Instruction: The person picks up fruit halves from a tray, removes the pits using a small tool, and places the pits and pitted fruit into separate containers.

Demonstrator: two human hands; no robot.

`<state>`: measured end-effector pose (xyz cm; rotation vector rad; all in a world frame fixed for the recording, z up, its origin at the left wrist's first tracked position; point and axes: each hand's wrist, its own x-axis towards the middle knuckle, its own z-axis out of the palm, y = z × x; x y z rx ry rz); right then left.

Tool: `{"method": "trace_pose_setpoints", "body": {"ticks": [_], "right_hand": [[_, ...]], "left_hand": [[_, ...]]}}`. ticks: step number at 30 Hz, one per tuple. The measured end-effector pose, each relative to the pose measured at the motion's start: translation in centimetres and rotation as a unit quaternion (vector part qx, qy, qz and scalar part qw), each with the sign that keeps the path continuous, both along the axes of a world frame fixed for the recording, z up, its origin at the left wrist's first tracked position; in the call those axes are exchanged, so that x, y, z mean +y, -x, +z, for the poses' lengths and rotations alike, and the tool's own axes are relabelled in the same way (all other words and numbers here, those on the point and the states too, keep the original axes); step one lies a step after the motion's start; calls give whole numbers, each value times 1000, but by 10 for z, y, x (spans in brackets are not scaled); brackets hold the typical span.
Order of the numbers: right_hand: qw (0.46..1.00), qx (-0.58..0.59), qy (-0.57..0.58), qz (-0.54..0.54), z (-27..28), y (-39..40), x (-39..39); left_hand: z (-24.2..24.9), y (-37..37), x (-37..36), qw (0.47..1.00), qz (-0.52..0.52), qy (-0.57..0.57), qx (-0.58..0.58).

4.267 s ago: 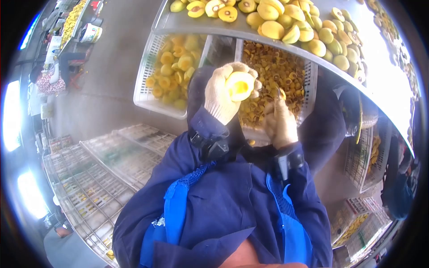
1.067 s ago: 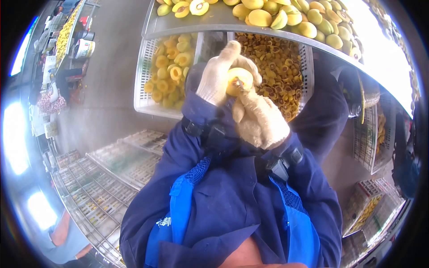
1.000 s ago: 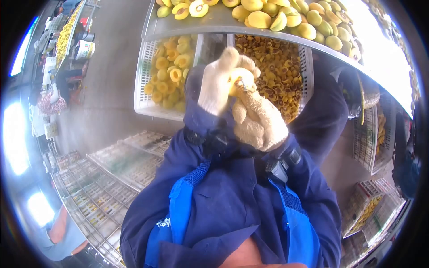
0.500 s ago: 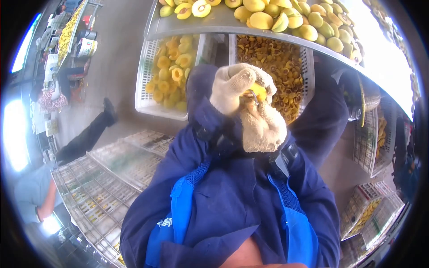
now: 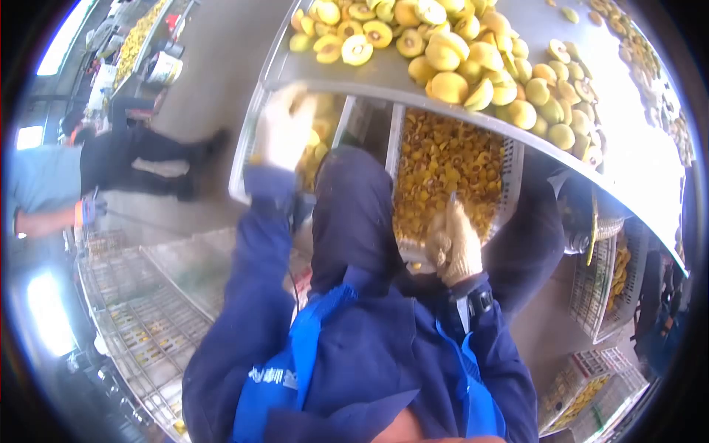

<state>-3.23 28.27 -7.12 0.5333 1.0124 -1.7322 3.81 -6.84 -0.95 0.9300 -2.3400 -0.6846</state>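
Observation:
My left hand, in a pale work glove and smeared by motion, is over the left crate of yellow peach halves. Its fingers are too blurred to show whether anything is in them. My right hand, gloved too, is closed around a small tool; only the narrow metal tip shows, pointing away from me. That hand hovers at the near end of a white crate filled with brownish-yellow pits and scraps. Beyond both hands, cut peach halves are heaped on the metal table.
The table's raised edge crosses above both crates. Stacked white crates stand at left, and more fruit-filled crates at lower right. A person in dark trousers is at left, near a white bucket.
My hands were together around a yellow peach piece; now they are apart. The left has moved left over the peach-half crate, the right down and slightly right with the tool.

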Motion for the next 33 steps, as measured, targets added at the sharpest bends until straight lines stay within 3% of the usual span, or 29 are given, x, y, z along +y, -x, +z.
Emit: {"method": "trace_pose_setpoints", "body": {"ticks": [1, 3, 5, 7, 8, 9, 10, 11, 12, 16, 19, 22, 25, 26, 27, 30, 32, 33], "right_hand": [[999, 28, -14, 12, 4, 2, -1], [996, 78, -24, 24, 6, 14, -12], [992, 112, -53, 38, 13, 17, -15], [984, 142, -92, 53, 22, 22, -19], [978, 177, -94, 62, 24, 23, -18], [975, 192, -82, 74, 30, 26, -18], [972, 208, -69, 84, 42, 28, -19], [969, 223, -56, 95, 55, 31, -19], [967, 231, -50, 100, 66, 34, -21], [943, 311, 44, 115, 68, 37, -30], [903, 415, 42, 104, 83, 33, -44], [888, 458, 43, 28, 83, 19, -57], [897, 440, 30, 27, 88, 16, -45], [835, 550, -14, 31, 85, 14, -46], [758, 649, -56, 36, 83, 11, -47], [829, 534, -125, 107, 100, -1, -42], [799, 574, -112, 140, 102, -5, -41], [783, 593, -106, 155, 102, -7, -41]], "left_hand": [[17, 16, -5, 996, -13, -84, 14], [-10, 68, -47, 997, -40, -14, -70], [-11, 119, -44, 985, -9, 86, -148], [-40, 152, -77, 913, -185, 264, -251], [-69, 163, -101, 792, -263, 471, -286], [-63, 165, -87, 908, -224, 263, -236], [-47, 162, -64, 969, -173, 38, -174], [-37, 160, -49, 970, -112, -189, -105], [-55, 155, -49, 973, -123, -193, -28], [-10, 112, 10, 944, -171, -265, 100], [-1, 85, 62, 805, -186, -501, 259], [20, 51, 102, 715, -232, -614, 242], [8, 40, 128, 676, -226, -638, 290], [3, 35, 130, 648, -229, -664, 294], [1, 32, 135, 661, -208, -655, 299], [9, 23, 152, 692, -178, -620, 323], [15, 14, 159, 806, -217, -471, 287], [17, 13, 162, 816, -215, -454, 285]]}}
